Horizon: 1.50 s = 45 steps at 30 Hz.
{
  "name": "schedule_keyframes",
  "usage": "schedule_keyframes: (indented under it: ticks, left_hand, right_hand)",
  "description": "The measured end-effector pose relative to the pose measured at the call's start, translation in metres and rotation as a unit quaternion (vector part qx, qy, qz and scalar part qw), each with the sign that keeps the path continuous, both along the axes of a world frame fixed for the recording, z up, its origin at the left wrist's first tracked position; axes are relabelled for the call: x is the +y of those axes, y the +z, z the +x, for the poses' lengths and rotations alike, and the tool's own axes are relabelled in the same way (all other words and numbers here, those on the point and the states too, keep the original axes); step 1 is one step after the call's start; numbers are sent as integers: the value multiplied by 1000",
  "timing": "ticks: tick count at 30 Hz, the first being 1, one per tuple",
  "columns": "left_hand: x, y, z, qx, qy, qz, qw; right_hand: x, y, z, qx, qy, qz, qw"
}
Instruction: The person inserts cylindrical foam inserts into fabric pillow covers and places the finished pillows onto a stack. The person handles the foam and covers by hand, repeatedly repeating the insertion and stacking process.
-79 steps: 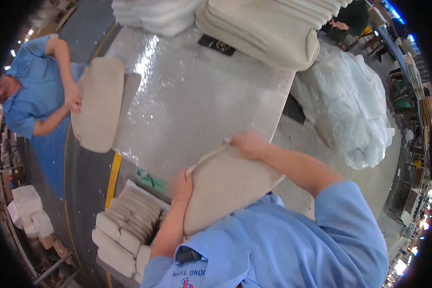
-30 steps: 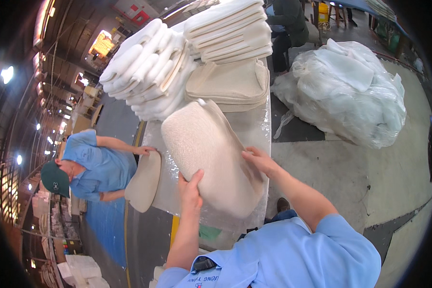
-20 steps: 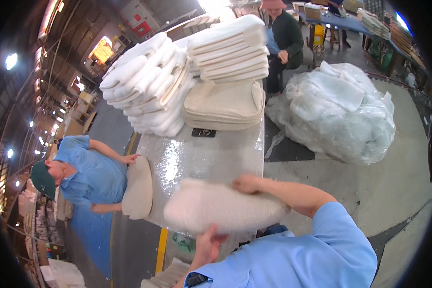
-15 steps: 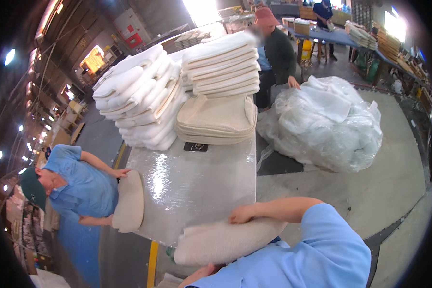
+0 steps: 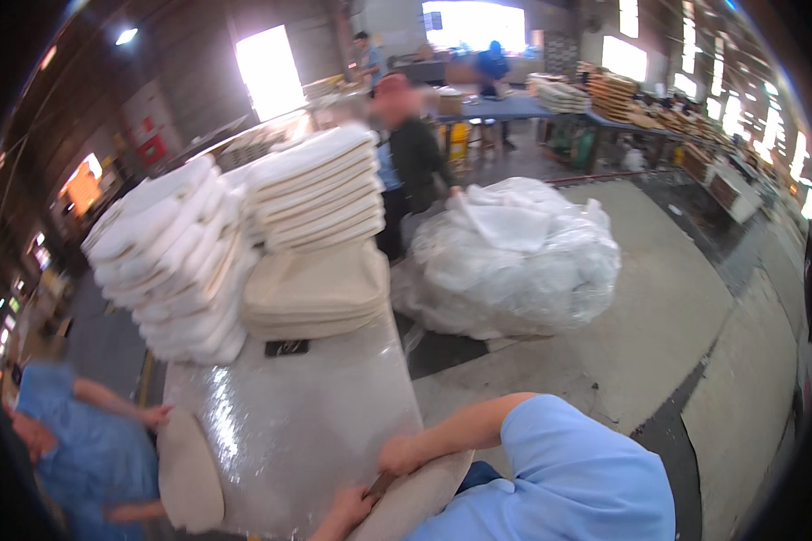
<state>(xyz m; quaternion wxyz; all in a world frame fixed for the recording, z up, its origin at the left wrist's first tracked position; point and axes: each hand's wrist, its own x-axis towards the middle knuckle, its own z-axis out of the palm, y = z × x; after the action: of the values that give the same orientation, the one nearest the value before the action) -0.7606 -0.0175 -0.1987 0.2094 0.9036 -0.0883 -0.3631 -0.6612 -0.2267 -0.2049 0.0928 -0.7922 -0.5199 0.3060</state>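
A cream padded cloth piece (image 5: pixel 429 498) lies over the near edge of the table, against my body. My right hand (image 5: pixel 399 456) is closed on its upper edge. My left hand (image 5: pixel 355 505) is closed on the same edge, close to the right one. A darker fold or strip shows between them; blur hides its detail. Ahead on the shiny plastic-covered table (image 5: pixel 320 397) sits a stack of beige folded pieces (image 5: pixel 316 284), with white folded pieces (image 5: pixel 320 194) piled on top.
At the left, a co-worker in blue (image 5: pixel 86 451) holds another cream piece (image 5: pixel 189 473) on the table edge. A tall white pile (image 5: pixel 167 257) stands far left. A black flat object (image 5: pixel 287 347) lies before the beige stack. A plastic-wrapped bundle (image 5: pixel 523 261) stands right of the table, beside a red-capped person (image 5: pixel 415 153).
My view has swung right. My left hand has come up to the cloth's upper edge beside my right hand, and the cloth has turned between them.
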Motion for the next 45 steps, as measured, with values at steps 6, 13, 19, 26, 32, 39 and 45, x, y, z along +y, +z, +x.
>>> schedule_keyframes:
  ticks: [6, 13, 19, 26, 32, 39, 45]
  left_hand:
    - [-9, -19, 7, -175, 162, -124, 963]
    - [-10, -22, 45, -121, 117, 1, 986]
    - [-9, -42, 51, -158, 179, 46, 970]
    - [-11, -71, 49, -192, 259, -7, 947]
    - [4, -45, 56, -131, 227, 0, 965]
    - [40, -19, 38, 0, 194, 0, 981]
    - [32, -41, 35, -58, 182, 106, 976]
  right_hand:
    - [-18, 5, 11, 21, -138, 54, 989]
    - [26, -6, 47, 49, -118, -127, 984]
    - [25, -40, 47, 70, -220, 16, 973]
    - [30, -57, 50, 66, -190, -23, 979]
    - [26, -42, 60, 58, -161, 2, 985]
    - [-13, -32, 92, 76, -100, -9, 992]
    - [-12, -45, 82, -15, -110, 14, 994]
